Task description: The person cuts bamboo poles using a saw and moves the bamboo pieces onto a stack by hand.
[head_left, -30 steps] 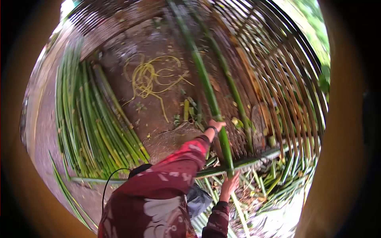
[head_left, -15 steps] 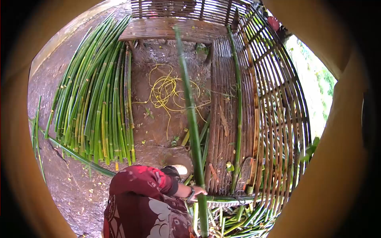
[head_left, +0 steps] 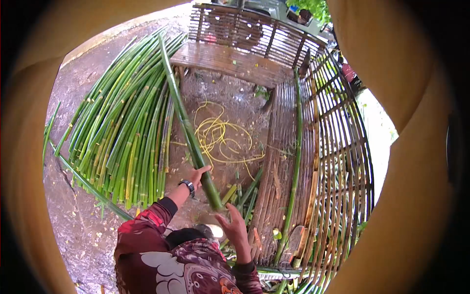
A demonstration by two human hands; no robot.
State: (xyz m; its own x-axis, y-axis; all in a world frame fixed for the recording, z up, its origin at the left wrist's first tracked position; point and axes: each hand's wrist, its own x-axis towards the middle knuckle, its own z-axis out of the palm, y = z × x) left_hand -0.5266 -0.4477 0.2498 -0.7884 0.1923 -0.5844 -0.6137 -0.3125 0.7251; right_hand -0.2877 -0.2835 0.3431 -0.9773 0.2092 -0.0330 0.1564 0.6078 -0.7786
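A long green bamboo pole [head_left: 182, 110] slants in front of me, its far end up over the left pile and its near end low by my hands. My left hand [head_left: 197, 178], with a dark watch at the wrist, grips it a little above the near end. Just beside the cut lower end is my right hand [head_left: 234, 226], its fingers apart and curved toward the pole; I cannot tell if it touches. A large pile of cut bamboo poles [head_left: 122, 132] lies on the ground to the left.
A slatted bamboo bench [head_left: 267, 196] with a tall slatted back [head_left: 338, 161] runs along the right and turns across the far side. Yellow rope [head_left: 220, 134] lies tangled on the wet ground. Another pole [head_left: 295, 147] rests on the bench. A loose pole [head_left: 93, 188] lies lower left.
The bamboo pole has swung left and its near end has come up into view. My left hand has moved up and left along with it. My right hand has come into view.
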